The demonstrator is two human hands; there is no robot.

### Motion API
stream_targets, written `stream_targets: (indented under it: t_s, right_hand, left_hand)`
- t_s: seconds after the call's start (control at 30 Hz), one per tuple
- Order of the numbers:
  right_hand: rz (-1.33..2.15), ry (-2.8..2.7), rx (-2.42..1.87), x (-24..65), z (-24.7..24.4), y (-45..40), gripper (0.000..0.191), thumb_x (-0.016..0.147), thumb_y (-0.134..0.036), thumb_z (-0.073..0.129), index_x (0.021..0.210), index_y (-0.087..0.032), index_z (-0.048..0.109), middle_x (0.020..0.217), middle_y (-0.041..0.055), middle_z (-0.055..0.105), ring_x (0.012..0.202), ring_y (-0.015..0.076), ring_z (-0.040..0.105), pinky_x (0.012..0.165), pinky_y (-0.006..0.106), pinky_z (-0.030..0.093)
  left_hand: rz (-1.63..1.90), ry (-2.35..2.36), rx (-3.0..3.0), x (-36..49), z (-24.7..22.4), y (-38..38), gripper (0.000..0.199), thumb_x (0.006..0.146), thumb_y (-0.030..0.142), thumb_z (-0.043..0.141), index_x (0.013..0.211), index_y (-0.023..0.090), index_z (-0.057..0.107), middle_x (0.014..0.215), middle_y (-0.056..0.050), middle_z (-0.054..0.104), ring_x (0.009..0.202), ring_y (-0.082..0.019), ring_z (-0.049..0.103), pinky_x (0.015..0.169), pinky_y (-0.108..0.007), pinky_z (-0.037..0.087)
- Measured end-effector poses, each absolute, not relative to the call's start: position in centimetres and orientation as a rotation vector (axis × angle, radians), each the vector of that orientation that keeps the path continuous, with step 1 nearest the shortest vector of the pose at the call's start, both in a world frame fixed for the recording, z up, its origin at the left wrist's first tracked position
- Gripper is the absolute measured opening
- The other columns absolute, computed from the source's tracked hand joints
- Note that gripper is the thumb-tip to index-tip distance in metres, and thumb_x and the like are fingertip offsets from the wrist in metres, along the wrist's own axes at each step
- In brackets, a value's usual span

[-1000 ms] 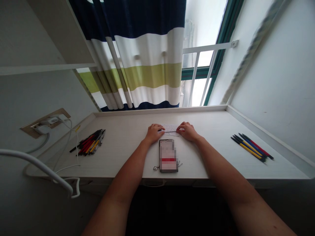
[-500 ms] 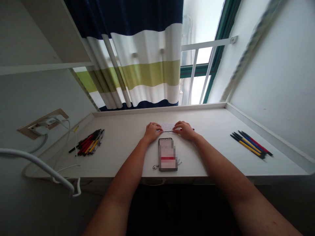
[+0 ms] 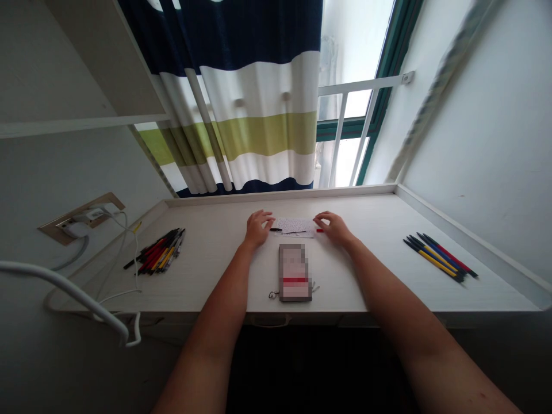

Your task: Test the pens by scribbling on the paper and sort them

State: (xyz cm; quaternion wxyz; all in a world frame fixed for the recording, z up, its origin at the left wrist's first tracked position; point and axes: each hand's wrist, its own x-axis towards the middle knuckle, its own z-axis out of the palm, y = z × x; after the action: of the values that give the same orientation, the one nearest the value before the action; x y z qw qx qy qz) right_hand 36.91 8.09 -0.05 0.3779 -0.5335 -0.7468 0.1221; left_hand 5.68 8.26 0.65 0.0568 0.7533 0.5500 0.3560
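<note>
A small speckled paper (image 3: 295,225) lies on the white desk, with a thin dark line across its lower part. Left of it is my left hand (image 3: 259,226), fingers apart, near a short black pen piece (image 3: 275,230). My right hand (image 3: 333,226) is at the paper's right edge, its thumb and index finger close together beside a small red piece (image 3: 319,230); whether they pinch anything is too small to tell. A phone (image 3: 295,273) with a blurred screen lies below the paper, between my forearms.
Many black, red and yellow pens (image 3: 159,252) are piled at the left. Several pens (image 3: 440,257) lie side by side at the right. White cables (image 3: 77,293) hang from a wall socket over the desk's left end. A striped curtain (image 3: 263,132) hangs behind.
Both hands have moved outward from the paper, my left hand to the left and my right hand slightly right. More of the paper and the black piece now show. The view has shifted slightly.
</note>
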Motion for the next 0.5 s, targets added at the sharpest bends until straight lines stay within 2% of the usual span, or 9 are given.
stream_targets:
  t_s: [0.07,0.17,0.3,0.5]
  right_hand:
    - [0.260,-1.648,-1.501,38.9,-0.2,8.5,0.037,0.102,-0.040,0.046,0.109,-0.020,0.077,0.118,0.0118,0.076,0.111,0.0274,0.067,0.100,0.042,0.049]
    - [0.253,-1.415,-1.773,41.3,-0.5,9.0,0.052,0.105,-0.046,0.031,0.111,-0.019,0.075,0.113,0.0170,0.076,0.109,0.0321,0.067,0.097,0.045,0.049]
    - [0.206,-1.527,-1.973,41.9,-0.9,9.2,0.053,0.105,-0.047,0.030,0.101,-0.019,0.075,0.113,0.0205,0.075,0.108,0.0345,0.067,0.101,0.049,0.043]
    - [0.172,-1.585,-2.017,41.4,-0.9,9.3,0.054,0.106,-0.046,0.029,0.108,-0.017,0.075,0.122,0.0207,0.073,0.115,0.0335,0.065,0.107,0.049,0.039]
  left_hand:
    - [1.212,1.817,2.118,4.2,0.3,9.1,0.037,0.102,0.027,0.042,0.119,0.024,0.075,0.136,-0.006,0.070,0.138,-0.023,0.054,0.122,-0.044,0.037]
    - [1.111,2.016,1.890,2.7,-0.5,10.0,0.043,0.104,0.027,0.036,0.127,0.020,0.071,0.135,-0.011,0.071,0.131,-0.024,0.061,0.114,-0.040,0.044]
    - [0.852,2.067,1.982,2.7,-1.1,10.1,0.039,0.104,0.031,0.039,0.127,0.022,0.069,0.141,-0.012,0.067,0.137,-0.025,0.057,0.119,-0.042,0.036]
    - [0.756,2.072,2.020,3.3,-0.8,9.6,0.041,0.104,0.031,0.036,0.129,0.018,0.067,0.150,-0.014,0.060,0.142,-0.025,0.051,0.123,-0.043,0.030]
